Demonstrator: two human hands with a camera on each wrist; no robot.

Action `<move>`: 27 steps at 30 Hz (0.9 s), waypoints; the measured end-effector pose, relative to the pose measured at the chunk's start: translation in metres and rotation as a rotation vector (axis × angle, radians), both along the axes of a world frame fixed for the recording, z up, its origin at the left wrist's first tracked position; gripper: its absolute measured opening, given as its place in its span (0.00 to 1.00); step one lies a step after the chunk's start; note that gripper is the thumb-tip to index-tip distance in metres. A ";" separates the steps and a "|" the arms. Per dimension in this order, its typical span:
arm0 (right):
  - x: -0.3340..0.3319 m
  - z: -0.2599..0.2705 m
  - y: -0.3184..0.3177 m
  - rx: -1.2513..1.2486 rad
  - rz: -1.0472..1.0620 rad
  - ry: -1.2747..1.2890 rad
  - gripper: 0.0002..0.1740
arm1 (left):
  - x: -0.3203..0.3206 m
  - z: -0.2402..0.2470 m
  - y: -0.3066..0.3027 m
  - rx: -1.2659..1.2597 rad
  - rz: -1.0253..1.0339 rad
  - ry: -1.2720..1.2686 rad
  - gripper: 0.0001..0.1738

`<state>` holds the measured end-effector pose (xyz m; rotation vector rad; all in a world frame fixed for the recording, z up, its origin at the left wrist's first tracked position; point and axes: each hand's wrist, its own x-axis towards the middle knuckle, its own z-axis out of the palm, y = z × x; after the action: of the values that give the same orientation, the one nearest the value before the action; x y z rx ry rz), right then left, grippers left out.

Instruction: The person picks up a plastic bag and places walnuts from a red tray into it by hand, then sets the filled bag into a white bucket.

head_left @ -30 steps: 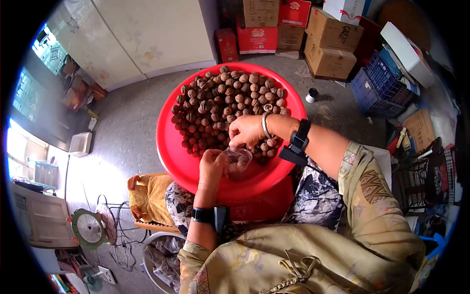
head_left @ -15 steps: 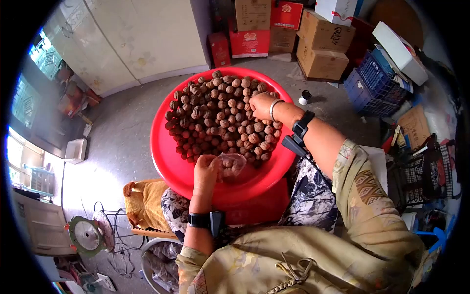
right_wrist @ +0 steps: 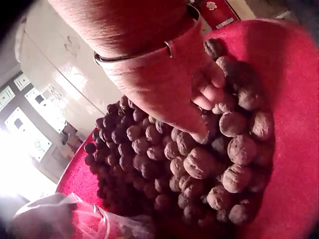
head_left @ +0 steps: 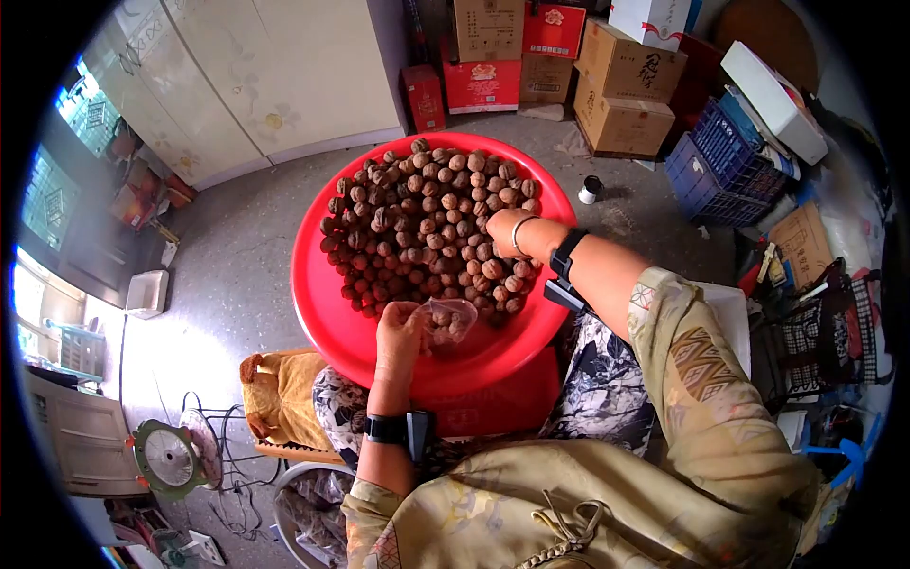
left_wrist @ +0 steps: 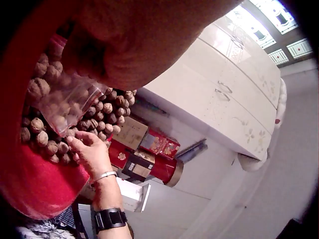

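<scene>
1. L hand: a clear plastic bag is pinched at its rim btwn thumb and curled fingers. A few nuts are seen inside it.
2. R hand: it is laid on the right edge of the walnuts, w/ fingers curled down into the heap. Whether a nut is enclosed can't be told. A thin metal bangle is worn at the wrist.
3. The bag is held over the near part of the red basin, just near of the heap. The R hand is placed farther off and to the right, apart from the bag.
4. The walnuts are heaped in the mid and far part of the basin. Its near strip is left bare red.
5. A black strapped device is worn on the L wrist, and another on the R.
6. Far side: cardboard boxes and red boxes are stacked on the floor.
7. Far right: a blue crate is seen. A small jar is stood on the floor btwn crate and basin.
8. Far left: a white cabinet is seen.
9. Near left: a yellow cushion is placed beside the basin. A dial scale is set on the floor beyond it.
</scene>
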<state>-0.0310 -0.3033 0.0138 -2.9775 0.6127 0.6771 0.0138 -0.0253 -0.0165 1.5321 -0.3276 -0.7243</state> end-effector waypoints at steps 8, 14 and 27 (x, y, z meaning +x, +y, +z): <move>0.005 -0.005 0.007 -0.091 0.061 0.058 0.14 | -0.001 0.006 0.000 0.012 -0.017 -0.008 0.08; -0.001 0.034 0.016 0.037 -0.018 -0.012 0.15 | 0.003 -0.002 0.001 -0.004 -0.025 0.008 0.08; -0.004 0.050 0.056 0.507 0.145 -0.171 0.16 | 0.001 0.004 -0.001 0.032 0.008 -0.043 0.09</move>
<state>-0.0353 -0.2469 0.0643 -2.5785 0.1772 0.4856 0.0143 -0.0263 -0.0124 1.5807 -0.3437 -0.6943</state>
